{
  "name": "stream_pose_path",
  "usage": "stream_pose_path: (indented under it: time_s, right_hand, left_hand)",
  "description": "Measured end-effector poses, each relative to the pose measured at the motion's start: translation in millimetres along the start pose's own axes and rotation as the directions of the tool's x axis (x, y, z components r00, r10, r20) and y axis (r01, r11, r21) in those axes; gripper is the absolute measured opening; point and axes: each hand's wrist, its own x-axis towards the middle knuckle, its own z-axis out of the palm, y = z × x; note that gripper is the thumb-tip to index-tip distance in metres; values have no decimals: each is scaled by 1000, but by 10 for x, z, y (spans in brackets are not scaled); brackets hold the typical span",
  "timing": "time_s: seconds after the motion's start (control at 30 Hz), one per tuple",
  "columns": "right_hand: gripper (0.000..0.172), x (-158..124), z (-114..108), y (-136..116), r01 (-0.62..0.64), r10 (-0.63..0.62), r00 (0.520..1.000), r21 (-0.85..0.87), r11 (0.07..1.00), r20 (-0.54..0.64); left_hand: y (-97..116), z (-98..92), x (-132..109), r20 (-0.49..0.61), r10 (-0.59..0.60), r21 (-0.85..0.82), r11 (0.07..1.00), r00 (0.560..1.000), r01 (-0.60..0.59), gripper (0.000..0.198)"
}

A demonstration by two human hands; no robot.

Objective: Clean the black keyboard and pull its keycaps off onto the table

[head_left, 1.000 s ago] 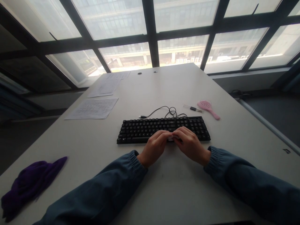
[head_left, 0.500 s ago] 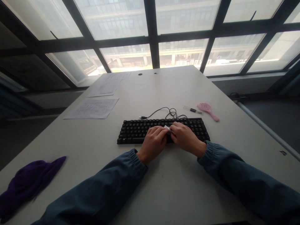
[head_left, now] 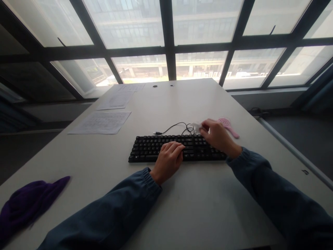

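Observation:
The black keyboard (head_left: 147, 147) lies across the middle of the white table, its cable (head_left: 179, 124) looped behind it. Over its centre keys, my left hand (head_left: 169, 159) is closed, fingers curled together; whatever it may hold is hidden. My right hand (head_left: 217, 135) is raised above the keyboard's right rear edge. Thumb and fingers pinch a thin white tissue-like piece (head_left: 196, 127), which is smeared by motion and partly covers the cable loops. Just behind that hand is a pink hairbrush (head_left: 226, 123), partly hidden by the fingers.
Printed paper sheets (head_left: 101, 122) lie on the table's left side. A purple cloth (head_left: 31, 201) rests at the near left. Near the right edge is a small dark object (head_left: 305, 172). Windows with dark frames (head_left: 170, 41) stand beyond the far edge.
My right hand has moved up and away from my left hand, carrying the white piece toward the cable. The left hand stays over the keyboard. The view has tilted slightly.

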Motion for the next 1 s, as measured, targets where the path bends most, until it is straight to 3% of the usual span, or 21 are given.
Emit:
stream_pose_path:
  time_s: [0.13,0.23,0.37,0.63,0.83,1.0]
  right_hand:
    - [17,267,-244,602,-211,217,948,48,976,-234]
    - [20,324,-303,954,-214,208,934,11,977,-289]
    - [22,318,-205,1196,-236,234,911,35,971,-341]
    - [25,440,233,1154,-173,201,971,203,964,-128]
    - [24,405,213,1138,-212,236,966,-192,958,107]
    - [18,363,219,1247,-188,251,949,-294,937,193]
  left_hand:
    - [-3,3,-9,8,1,-10,1000,1000,-1,21]
    - [-8,9,-9,18,2,-13,1000,1000,-2,22]
    - [-16,25,-6,21,-4,-9,1000,1000,4,21]
    - [-33,43,-10,22,-14,-10,1000,1000,14,22]
    - [-34,30,-17,14,9,-31,999,1000,-8,21]
    - [-17,-14,-10,-1,20,-24,1000,1000,-20,21]
